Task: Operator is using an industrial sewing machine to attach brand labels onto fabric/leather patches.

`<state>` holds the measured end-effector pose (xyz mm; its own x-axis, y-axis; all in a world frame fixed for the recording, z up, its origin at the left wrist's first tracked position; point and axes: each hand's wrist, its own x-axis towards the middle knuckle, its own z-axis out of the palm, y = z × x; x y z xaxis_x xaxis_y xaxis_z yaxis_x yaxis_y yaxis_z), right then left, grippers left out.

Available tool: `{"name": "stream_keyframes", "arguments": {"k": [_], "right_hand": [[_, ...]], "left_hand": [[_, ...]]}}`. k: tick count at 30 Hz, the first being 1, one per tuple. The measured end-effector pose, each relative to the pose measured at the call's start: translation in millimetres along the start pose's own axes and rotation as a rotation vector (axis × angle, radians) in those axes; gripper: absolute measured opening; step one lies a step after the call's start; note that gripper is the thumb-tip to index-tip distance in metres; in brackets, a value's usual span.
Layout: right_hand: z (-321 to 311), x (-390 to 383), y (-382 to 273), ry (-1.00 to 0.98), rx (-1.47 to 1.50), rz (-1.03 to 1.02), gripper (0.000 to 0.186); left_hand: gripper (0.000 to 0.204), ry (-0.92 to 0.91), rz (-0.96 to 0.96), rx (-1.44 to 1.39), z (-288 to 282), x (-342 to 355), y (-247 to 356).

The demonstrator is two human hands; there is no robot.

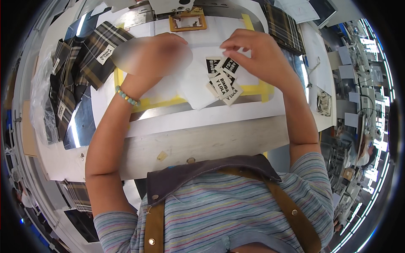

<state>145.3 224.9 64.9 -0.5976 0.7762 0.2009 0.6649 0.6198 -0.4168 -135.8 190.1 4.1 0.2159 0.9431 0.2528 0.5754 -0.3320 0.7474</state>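
White sheeting [194, 123] lies on the desk [211, 135]. Left of the label pile [222, 86], plaid pieces [90, 65] look already labelled; between, the left hand [162, 54] is blurred, its grip untellable. The pile lies loose, unattached, its top label slanting lengthwise, far end leftward. Beyond the pile's far right, the right hand [255, 48] has a half-open, seemingly empty grip.

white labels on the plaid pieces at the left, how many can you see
3 visible: one label on the plaid piece nearest the left hand, a second label farther left, and a third label lower down. More may be hidden where the pieces overlap.
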Motion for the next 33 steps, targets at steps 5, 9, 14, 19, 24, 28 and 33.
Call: {"name": "stream_keyframes", "arguments": {"k": [5, 9, 14, 19, 24, 28, 33], "right_hand": [[34.0, 0.3, -32.3, -0.193, 0.125, -0.31, 0.015], [46.5, 6.9, -35.5, -0.318, 0.204, -0.177, 0.016], [46.9, 9.3, -31.9, -0.279, 0.197, -0.148, 0.014], [56.7, 14.2, -42.6, -0.066, 0.226, -0.355, 0.016], [82.6, 21.3, -62.6, -0.132, 0.031, -0.401, 0.025], [91.4, 29.8, -64.6, -0.237, 0.16, -0.246, 0.016], [81.1, 29.2, -63.7, -0.166, 0.248, -0.23, 0.014]], "left_hand": [[0.021, -0.032, -0.11, -0.254, -10.3, 8.3, -18.8], [0.023, -0.094, -0.102, -0.382, -19.2, 13.8, -30.6], [0.024, -0.042, -0.194, -0.471, -21.2, 13.5, -32.0], [0.025, -0.057, -0.228, -0.455, -25.8, 15.5, -32.3], [0.025, -0.043, -0.219, -0.474, -26.4, 16.6, -34.4], [0.026, -0.031, -0.233, -0.488, -26.9, 16.5, -34.1], [0.026, -0.032, -0.23, -0.468, -26.2, 16.5, -32.7]]}}
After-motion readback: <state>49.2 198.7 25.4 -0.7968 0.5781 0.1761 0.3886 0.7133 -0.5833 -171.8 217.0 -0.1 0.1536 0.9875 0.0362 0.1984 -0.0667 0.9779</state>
